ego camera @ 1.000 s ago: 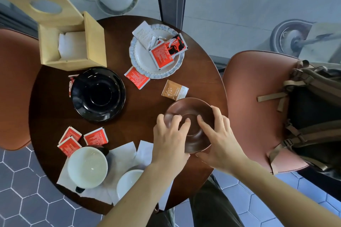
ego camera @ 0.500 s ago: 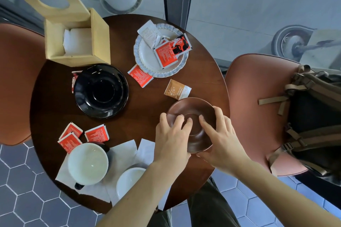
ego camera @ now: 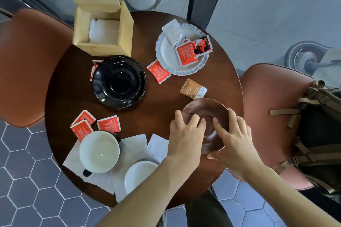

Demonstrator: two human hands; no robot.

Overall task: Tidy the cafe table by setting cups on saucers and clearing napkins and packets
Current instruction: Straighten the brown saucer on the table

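A brown saucer (ego camera: 206, 110) lies at the right side of the round dark table (ego camera: 73, 88). My left hand (ego camera: 186, 134) rests its fingers on the saucer's left half. My right hand (ego camera: 234, 140) covers the right rim, thumb at the near edge. A black saucer (ego camera: 119, 83) sits left of centre. A white-lined cup (ego camera: 99, 151) stands on white napkins (ego camera: 132, 145) at the near left, beside a second cup (ego camera: 140, 175) partly hidden by my left forearm. Red packets (ego camera: 108, 123) lie near the first cup. One red packet (ego camera: 158, 72) and a tan packet (ego camera: 193, 88) lie mid-table.
A white scalloped plate (ego camera: 166, 57) at the back holds packets and a paper slip. An open wooden napkin box (ego camera: 103, 29) stands at the back left. Brown chairs flank the table, the left chair (ego camera: 24, 68) bare, the right chair (ego camera: 273, 107) bearing a backpack (ego camera: 321, 134).
Only the view has shifted a little. Both hands stay on the brown saucer in the same pose, and nothing on the table has moved.
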